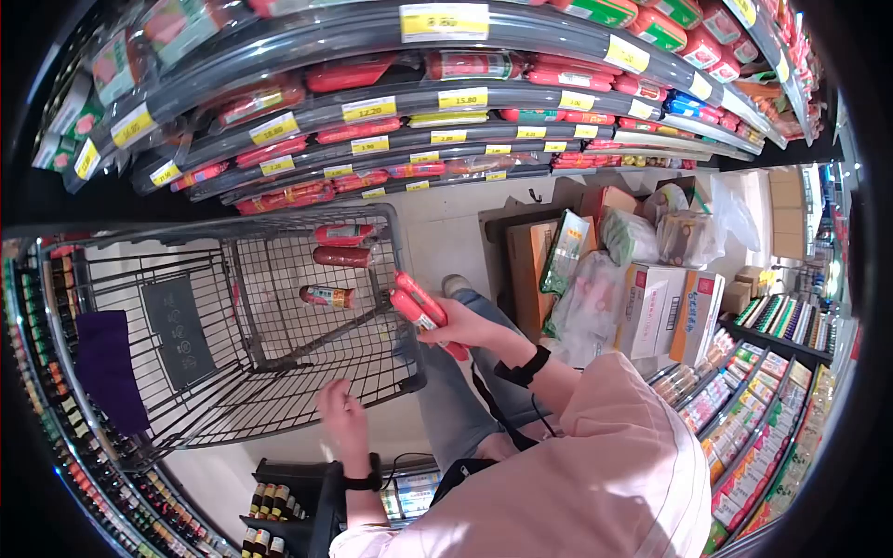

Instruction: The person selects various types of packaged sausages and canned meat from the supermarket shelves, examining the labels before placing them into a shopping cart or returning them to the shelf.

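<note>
My right hand [456,325] is closed around red-wrapped sausages [419,299], held over the near right rim of a wire shopping cart [326,367]. At least two sausages show side by side in the grip; their lower ends are partly behind my fingers. Inside the cart lie a red sausage pack [343,233], a darker brownish-red sausage [341,256] and a short sausage with a printed label [327,296]. My left hand [342,414] hovers beside the cart's lower side, fingers loosely bent and somewhat blurred, with nothing visible in it.
Shelves [446,56] of packaged sausages with yellow price tags curve along the top. Cardboard boxes [651,312] and plastic-bagged goods [591,298] are piled on the floor to the right. A purple cloth [110,370] hangs at the cart's left end. Bottle shelves [274,507] stand below.
</note>
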`<state>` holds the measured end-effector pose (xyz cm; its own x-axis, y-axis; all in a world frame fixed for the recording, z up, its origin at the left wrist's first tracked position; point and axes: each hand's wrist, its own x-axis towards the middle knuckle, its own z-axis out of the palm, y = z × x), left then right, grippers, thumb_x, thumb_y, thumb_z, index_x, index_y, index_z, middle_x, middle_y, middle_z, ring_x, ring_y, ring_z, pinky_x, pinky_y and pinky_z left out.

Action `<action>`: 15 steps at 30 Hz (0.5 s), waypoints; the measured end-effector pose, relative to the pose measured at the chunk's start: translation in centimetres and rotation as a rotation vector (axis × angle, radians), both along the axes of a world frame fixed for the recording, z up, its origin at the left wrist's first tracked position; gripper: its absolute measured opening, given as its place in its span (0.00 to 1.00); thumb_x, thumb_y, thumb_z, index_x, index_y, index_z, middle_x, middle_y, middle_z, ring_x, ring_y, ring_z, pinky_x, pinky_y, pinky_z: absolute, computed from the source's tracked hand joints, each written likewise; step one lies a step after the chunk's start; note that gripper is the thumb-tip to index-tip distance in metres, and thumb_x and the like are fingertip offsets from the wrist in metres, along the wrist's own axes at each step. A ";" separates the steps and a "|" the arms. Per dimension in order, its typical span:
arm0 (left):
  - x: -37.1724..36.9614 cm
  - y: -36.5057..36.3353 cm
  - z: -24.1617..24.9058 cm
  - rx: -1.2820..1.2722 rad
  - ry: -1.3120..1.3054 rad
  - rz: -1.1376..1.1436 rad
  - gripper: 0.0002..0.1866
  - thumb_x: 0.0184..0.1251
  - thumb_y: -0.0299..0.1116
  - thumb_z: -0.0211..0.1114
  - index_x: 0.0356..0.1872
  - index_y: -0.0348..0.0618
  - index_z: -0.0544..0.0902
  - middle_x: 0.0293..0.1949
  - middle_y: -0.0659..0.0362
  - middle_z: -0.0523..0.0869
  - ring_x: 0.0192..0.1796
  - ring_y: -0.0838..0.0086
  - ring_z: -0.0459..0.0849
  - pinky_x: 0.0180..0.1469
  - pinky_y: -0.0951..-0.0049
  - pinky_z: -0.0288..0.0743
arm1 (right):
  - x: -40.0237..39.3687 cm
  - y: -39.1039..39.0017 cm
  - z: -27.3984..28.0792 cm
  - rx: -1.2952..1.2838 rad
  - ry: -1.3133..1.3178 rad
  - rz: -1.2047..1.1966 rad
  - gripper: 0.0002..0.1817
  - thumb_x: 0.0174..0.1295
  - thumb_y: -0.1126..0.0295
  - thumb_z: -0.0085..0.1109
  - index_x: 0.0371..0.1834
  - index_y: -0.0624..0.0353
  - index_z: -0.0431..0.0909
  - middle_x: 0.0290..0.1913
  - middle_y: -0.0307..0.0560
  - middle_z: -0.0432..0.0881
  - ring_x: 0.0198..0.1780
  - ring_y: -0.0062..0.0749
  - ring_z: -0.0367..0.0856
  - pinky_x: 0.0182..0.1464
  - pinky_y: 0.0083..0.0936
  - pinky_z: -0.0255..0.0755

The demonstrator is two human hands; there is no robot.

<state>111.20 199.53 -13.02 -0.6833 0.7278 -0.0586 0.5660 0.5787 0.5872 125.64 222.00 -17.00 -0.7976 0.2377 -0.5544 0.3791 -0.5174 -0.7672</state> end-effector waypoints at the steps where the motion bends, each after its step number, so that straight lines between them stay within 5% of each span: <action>1: 1.5 2.4 0.3 0.054 -0.109 -0.041 0.13 0.50 0.17 0.54 0.39 0.40 0.75 0.41 0.52 0.76 0.44 0.61 0.75 0.39 0.69 0.72 | 0.8 0.0 0.1 -0.005 0.015 -0.004 0.19 0.51 0.67 0.62 0.42 0.62 0.67 0.29 0.37 0.74 0.29 0.17 0.72 0.32 0.18 0.68; 4: 6.3 9.1 0.8 0.204 -0.642 0.087 0.09 0.57 0.25 0.58 0.40 0.39 0.75 0.38 0.54 0.78 0.37 0.69 0.79 0.32 0.72 0.73 | 2.5 0.9 1.9 0.005 0.037 0.045 0.19 0.55 0.64 0.59 0.44 0.63 0.66 0.29 0.39 0.75 0.30 0.18 0.72 0.33 0.18 0.69; 10: 9.5 13.8 -3.8 0.033 -0.698 0.041 0.14 0.55 0.36 0.64 0.39 0.40 0.75 0.26 0.60 0.81 0.25 0.75 0.80 0.29 0.77 0.72 | 6.8 3.0 0.8 -0.069 0.050 0.165 0.20 0.60 0.66 0.54 0.50 0.65 0.61 0.34 0.43 0.75 0.34 0.21 0.76 0.37 0.19 0.72; 15: 11.6 15.0 -5.1 0.103 -0.922 0.085 0.14 0.55 0.37 0.66 0.36 0.38 0.75 0.27 0.60 0.81 0.28 0.79 0.79 0.31 0.79 0.71 | 9.5 3.2 -2.9 0.026 0.009 0.171 0.20 0.60 0.66 0.55 0.49 0.66 0.61 0.37 0.45 0.75 0.36 0.22 0.77 0.39 0.20 0.73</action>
